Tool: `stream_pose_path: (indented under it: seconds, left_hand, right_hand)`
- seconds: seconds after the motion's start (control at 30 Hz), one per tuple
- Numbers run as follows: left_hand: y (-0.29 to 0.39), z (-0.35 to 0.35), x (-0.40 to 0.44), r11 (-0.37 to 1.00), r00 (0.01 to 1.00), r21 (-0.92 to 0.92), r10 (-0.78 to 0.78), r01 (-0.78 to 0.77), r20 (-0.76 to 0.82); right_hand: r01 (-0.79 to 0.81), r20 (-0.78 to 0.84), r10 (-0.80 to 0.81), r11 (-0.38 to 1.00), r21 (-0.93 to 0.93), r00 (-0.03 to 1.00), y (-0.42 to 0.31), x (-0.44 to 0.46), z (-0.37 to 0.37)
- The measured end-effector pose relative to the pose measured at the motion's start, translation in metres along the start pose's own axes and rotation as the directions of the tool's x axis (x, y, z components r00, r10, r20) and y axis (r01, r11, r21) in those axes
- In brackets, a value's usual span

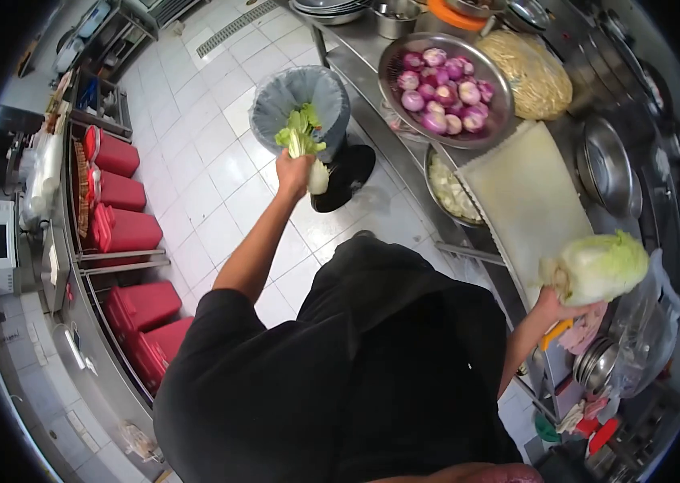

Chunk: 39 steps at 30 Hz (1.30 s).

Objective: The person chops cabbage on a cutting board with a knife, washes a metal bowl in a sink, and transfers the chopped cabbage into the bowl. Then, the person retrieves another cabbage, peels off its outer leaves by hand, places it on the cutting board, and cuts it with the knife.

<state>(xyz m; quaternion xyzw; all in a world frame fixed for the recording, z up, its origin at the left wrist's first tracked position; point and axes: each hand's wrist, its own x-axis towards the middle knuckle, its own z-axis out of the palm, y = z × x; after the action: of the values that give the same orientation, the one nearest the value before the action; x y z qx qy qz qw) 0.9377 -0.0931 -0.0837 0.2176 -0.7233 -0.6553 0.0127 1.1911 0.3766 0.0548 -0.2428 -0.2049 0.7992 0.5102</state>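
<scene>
My left hand (295, 172) is closed around some loose cabbage leaves (303, 134), with white stems and green tips. It holds them at the near rim of a bin (263, 109) lined with a grey bag. On the other side, my right hand (559, 304) grips a head of napa cabbage (604, 267) near its base, the fingers partly beneath it. That cabbage is over the near end of a pale cutting board (521, 189). An orange handle (556, 332) shows beside my right wrist; the rest of that tool is hidden.
Past the board stands a metal colander (388, 71) of peeled red onions. A bowl (430, 179) of cut white pieces sits partly under the board. Metal bowls (607, 165) line the counter's right. Red bins (124, 229) fill the left shelf. A black lid (348, 173) lies by the bin.
</scene>
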Motion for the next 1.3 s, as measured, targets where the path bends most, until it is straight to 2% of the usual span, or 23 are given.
stream_pose_path:
  seconds: [0.07, 0.13, 0.17, 0.2, 0.23, 0.27, 0.3, 0.33, 0.4, 0.47, 0.5, 0.57, 0.6, 0.67, 0.73, 0.83, 0.93, 0.97, 1.07, 1.2, 1.23, 1.27, 1.3]
  left_hand:
    - [0.001, -0.006, 0.042, 0.997, 0.997, 0.063, 0.041, -0.037, -0.063]
    - [-0.006, -0.010, 0.100, 0.980, 0.981, 0.059, 0.193, -0.191, -0.023]
    - [-0.041, -0.019, 0.164, 0.928, 0.948, 0.196, 0.311, -0.317, 0.060]
    - [0.004, -0.004, 0.153, 0.966, 0.973, 0.140, 0.201, -0.216, 0.114]
    - [0.053, 0.003, 0.127, 0.960, 0.977, 0.248, 0.080, -0.128, 0.197]
    - [0.051, 0.012, 0.144, 0.839, 0.997, 0.539, 0.053, -0.075, 0.057]
    - [0.050, 0.021, 0.160, 0.647, 0.996, 0.761, 0.026, 0.049, -0.085]
    - [0.054, 0.030, 0.157, 0.576, 0.991, 0.816, 0.129, -0.052, -0.028]
    - [0.096, 0.048, 0.095, 0.785, 0.887, 0.413, 0.394, -0.462, 0.242]
    - [0.147, 0.072, 0.004, 0.945, 0.759, 0.020, 0.250, -0.328, 0.602]
    - [0.144, 0.085, -0.030, 0.951, 0.593, -0.084, 0.253, -0.298, 0.765]
    - [0.145, 0.109, -0.093, 0.953, 0.191, -0.205, 0.249, -0.223, 0.950]
    - [0.151, 0.124, -0.126, 0.983, 0.101, -0.178, 0.174, 0.034, 0.980]
    - [0.156, 0.157, -0.169, 0.959, 0.003, -0.206, 0.211, -0.196, 0.978]
    - [0.169, 0.186, -0.196, 0.900, 0.025, -0.245, 0.272, -0.360, 0.962]
    - [0.201, 0.212, -0.222, 0.938, -0.145, -0.275, 0.248, -0.211, 0.958]
    - [0.160, 0.236, -0.215, 0.994, -0.054, -0.112, 0.110, -0.021, 0.992]
    - [0.151, 0.241, -0.215, 0.998, -0.016, -0.036, 0.037, 0.046, 0.999]
    - [0.124, 0.261, -0.200, 0.922, -0.123, 0.157, -0.120, 0.354, 0.985]
    - [0.121, 0.292, -0.186, 0.824, -0.235, 0.358, -0.279, 0.440, 0.931]
    - [0.121, 0.299, -0.180, 0.814, -0.262, 0.376, -0.283, 0.444, 0.923]
    - [0.123, 0.310, -0.177, 0.806, -0.297, 0.393, -0.282, 0.443, 0.912]
    - [0.129, 0.316, -0.178, 0.857, -0.232, 0.376, -0.310, 0.352, 0.922]
  right_hand:
    - [-0.023, 0.005, 0.023, 1.000, -0.010, 1.000, 0.007, -0.011, 0.001]
    - [-0.075, 0.040, 0.074, 0.997, 0.018, 0.996, 0.006, -0.025, -0.006]
    - [-0.121, 0.106, 0.114, 0.991, 0.060, 0.988, 0.005, -0.018, -0.023]
    - [-0.149, 0.167, 0.131, 0.984, 0.097, 0.977, 0.000, -0.008, -0.039]
    - [-0.066, 0.060, 0.062, 0.996, 0.054, 0.996, 0.004, -0.025, -0.025]
    - [0.011, -0.045, -0.011, 1.000, 0.013, 0.999, 0.017, -0.045, 0.000]
    - [0.002, -0.032, -0.001, 0.999, 0.033, 0.999, 0.021, -0.055, 0.012]
    - [-0.016, -0.005, 0.016, 0.998, 0.056, 1.000, 0.023, -0.059, 0.020]
    - [0.071, 0.066, -0.070, 0.998, -0.002, 0.995, 0.028, -0.063, 0.017]
    - [0.087, 0.105, -0.081, 0.995, -0.056, 0.991, 0.028, -0.071, 0.022]
    - [0.081, 0.134, -0.069, 0.993, -0.086, 0.989, 0.028, -0.071, 0.025]
    - [0.066, 0.213, -0.050, 0.996, -0.067, 0.976, 0.032, -0.073, 0.029]
    - [0.057, 0.258, -0.041, 0.997, -0.056, 0.965, 0.033, -0.072, 0.029]
    - [0.018, 0.282, 0.016, 0.993, -0.118, 0.959, 0.036, -0.067, 0.024]
    - [-0.010, 0.291, 0.065, 0.982, -0.187, 0.955, 0.038, -0.068, 0.024]
    - [-0.026, 0.283, 0.116, 0.953, -0.302, 0.952, 0.037, -0.074, 0.038]
    - [-0.009, 0.195, 0.141, 0.831, -0.556, 0.971, 0.035, -0.082, 0.055]
    - [-0.010, 0.223, 0.159, 0.833, -0.553, 0.962, 0.031, -0.082, 0.060]
    - [0.096, 0.332, 0.156, 0.770, -0.631, 0.930, 0.021, -0.073, 0.061]
    - [-0.075, 0.305, 0.344, 0.762, -0.643, 0.888, -0.003, -0.046, 0.042]
    - [-0.099, 0.012, 0.209, 0.511, -0.854, 0.978, -0.006, -0.044, 0.032]
    - [-0.013, 0.035, 0.098, 0.452, -0.892, 0.995, -0.016, -0.038, 0.017]
    - [0.065, 0.066, -0.010, 0.376, -0.924, 0.998, -0.030, -0.033, -0.006]
